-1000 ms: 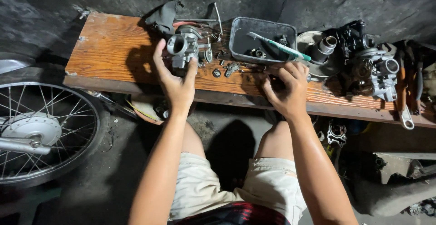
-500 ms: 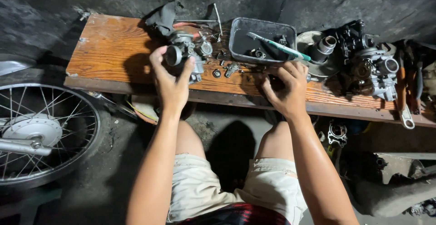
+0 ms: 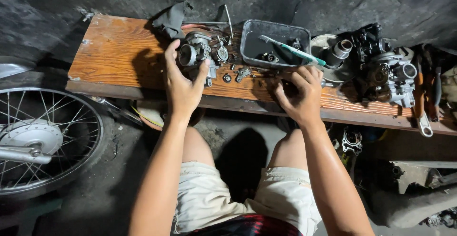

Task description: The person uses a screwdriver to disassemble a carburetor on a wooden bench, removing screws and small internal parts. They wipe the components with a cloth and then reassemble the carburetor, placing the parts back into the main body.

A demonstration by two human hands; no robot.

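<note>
Carburettor, grey cast metal (image 3: 197,55), sits gripped in our left hand (image 3: 183,81), now lowered onto the worn wooden plank (image 3: 114,50); our right hand (image 3: 297,93) stays curled, contents hidden, beside the dark rectangular tray (image 3: 250,45).

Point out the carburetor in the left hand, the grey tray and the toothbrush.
carburetor (image 3: 194,54): head view, on its round metal body beside the left hand's fingers.
grey tray (image 3: 247,43): head view, on its left rim.
toothbrush (image 3: 297,52): head view, on the green handle's middle.
</note>
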